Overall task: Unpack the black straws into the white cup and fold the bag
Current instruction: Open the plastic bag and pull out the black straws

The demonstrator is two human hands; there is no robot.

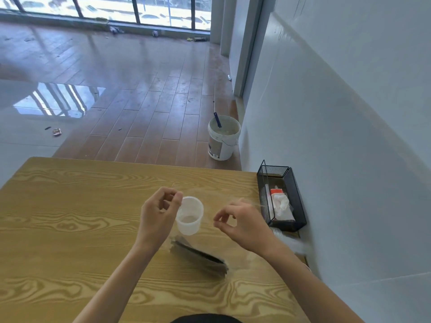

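Observation:
A translucent white cup (189, 215) stands empty on the wooden table (70, 206). My left hand (158, 213) is just left of the cup, fingers curled, pinching an edge of a clear plastic bag (242, 250) that is barely visible. To the right of the cup, my right hand (240, 223) pinches the bag's other edge between thumb and forefinger. A bundle of black straws (200, 255) sits in the bag's lower end, blurred, slanting just above or on the table in front of the cup.
A black mesh tray (296, 206) holding a red-and-white pack and a crumpled tissue sits at the table's right edge against the white wall. Beyond the table a white paint bucket (222, 138) stands on the wooden floor.

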